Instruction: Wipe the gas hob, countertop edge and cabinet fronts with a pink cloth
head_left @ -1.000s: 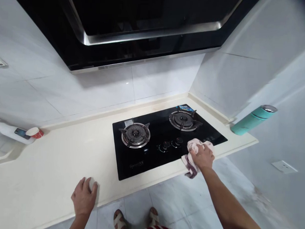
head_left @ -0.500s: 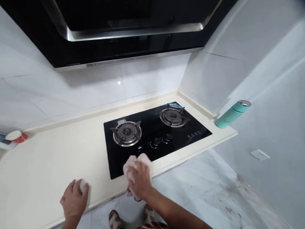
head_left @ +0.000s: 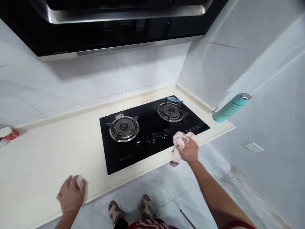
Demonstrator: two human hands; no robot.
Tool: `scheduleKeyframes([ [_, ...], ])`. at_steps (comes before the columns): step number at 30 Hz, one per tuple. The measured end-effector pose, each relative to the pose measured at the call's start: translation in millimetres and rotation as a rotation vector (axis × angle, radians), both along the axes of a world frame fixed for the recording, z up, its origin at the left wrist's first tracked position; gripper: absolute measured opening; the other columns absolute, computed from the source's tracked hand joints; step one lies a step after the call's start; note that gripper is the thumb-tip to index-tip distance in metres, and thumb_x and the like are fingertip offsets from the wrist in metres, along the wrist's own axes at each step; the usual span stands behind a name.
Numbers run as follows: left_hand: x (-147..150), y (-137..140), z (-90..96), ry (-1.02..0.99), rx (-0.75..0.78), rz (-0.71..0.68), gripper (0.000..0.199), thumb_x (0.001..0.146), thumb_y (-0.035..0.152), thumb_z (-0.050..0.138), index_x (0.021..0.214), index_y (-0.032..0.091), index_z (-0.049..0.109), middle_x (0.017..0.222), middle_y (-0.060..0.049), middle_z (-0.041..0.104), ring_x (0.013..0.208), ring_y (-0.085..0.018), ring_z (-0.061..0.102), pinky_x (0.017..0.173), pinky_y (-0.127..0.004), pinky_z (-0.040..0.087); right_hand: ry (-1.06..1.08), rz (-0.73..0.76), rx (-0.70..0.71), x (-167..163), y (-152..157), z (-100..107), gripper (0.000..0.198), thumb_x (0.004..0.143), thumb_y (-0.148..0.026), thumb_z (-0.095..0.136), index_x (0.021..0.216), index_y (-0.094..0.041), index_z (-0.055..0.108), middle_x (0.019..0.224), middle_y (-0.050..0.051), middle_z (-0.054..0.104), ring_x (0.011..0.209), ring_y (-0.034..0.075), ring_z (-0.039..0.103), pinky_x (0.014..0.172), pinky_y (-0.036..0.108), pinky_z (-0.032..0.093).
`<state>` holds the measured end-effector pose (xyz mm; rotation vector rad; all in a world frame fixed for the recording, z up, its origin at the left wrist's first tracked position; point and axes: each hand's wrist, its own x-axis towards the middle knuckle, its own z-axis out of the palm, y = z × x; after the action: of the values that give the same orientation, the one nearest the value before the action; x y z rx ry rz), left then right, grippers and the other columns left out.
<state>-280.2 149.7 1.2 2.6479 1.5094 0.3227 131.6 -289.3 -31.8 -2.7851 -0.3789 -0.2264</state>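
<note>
Pale pink cloth [head_left: 177,145], bunched, clamped under the right hand [head_left: 190,150] at the front right part of the black glass hob [head_left: 131,155], where glass meets the front edge of the surface [head_left: 41,157]. Part of the cloth hangs down over that front edge, toward the floor.

Right hand: fingers curled together over the cloth, palm down, pressing it against the hob. The cloth shows on the hand's left and far side, toward the two control knobs [head_left: 159,133] just beside it. The forearm runs back and to the right from the hand.

Left hand [head_left: 71,195]: flat at the front edge of the surface, well to the left of the hob, fingers loosely together over a small pale thing [head_left: 78,180]; what that is, and whether it is gripped, cannot be told. Well apart from the cloth, so the right hand is much the nearer.

Hob: set into the cream surface toward its right end, long axis running left to right along the surface. Left burner [head_left: 123,127] and right burner [head_left: 171,110] sit toward its back edge, beyond the knobs.

Other items: teal flask [head_left: 230,109] at the far right corner of the surface, against the wall; white tub with red band [head_left: 7,133] at the far left edge; range hood [head_left: 115,23] above; sandalled feet [head_left: 129,210] on the tiled floor below.
</note>
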Motion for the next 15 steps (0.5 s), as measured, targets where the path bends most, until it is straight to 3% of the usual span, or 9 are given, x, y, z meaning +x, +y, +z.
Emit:
scheduleKeyframes([
  [3,-1.3,-2.4,-1.9,0.003,0.016,-0.011,0.046,0.097,0.047,0.038,0.125,0.018,0.061,0.145,-0.016,0.052,0.138,-0.032,0.043,0.11,-0.055,0.035,-0.008,-0.152,-0.016,8.0,0.2,-1.2,0.055,0.088,-0.048,0.049,0.132,-0.017,0.058,0.142,0.02,0.046,0.128,0.037,0.041,0.104,0.053,0.032],
  [6,-3.2,-4.3,-4.3,0.001,0.03,-0.018,0.043,0.097,0.045,0.041,0.125,0.018,0.061,0.145,-0.016,0.052,0.138,-0.031,0.042,0.11,-0.052,0.035,-0.096,-0.14,-0.014,-35.1,29.6,-8.3,0.057,0.088,-0.048,0.05,0.132,-0.013,0.057,0.138,0.025,0.046,0.122,0.041,0.042,0.099,0.058,0.033],
  [12,-5.4,-7.6,-6.2,0.009,0.022,-0.023,0.04,0.096,0.04,0.047,0.126,0.018,0.062,0.144,-0.016,0.053,0.138,-0.029,0.042,0.11,-0.048,0.033,-0.03,0.428,0.026,-184.5,128.6,-8.4,0.044,0.086,-0.041,0.057,0.124,-0.018,0.063,0.138,0.02,0.046,0.125,0.04,0.039,0.1,0.055,0.032],
  [15,-6.9,-9.5,-6.1,-0.01,0.015,-0.032,0.039,0.095,0.038,0.048,0.125,0.018,0.062,0.143,-0.016,0.053,0.138,-0.029,0.042,0.11,-0.048,0.033,0.009,0.712,0.064,-239.6,178.7,-2.2,0.046,0.082,-0.038,0.065,0.126,-0.023,0.062,0.143,0.016,0.046,0.128,0.038,0.037,0.104,0.056,0.029],
])
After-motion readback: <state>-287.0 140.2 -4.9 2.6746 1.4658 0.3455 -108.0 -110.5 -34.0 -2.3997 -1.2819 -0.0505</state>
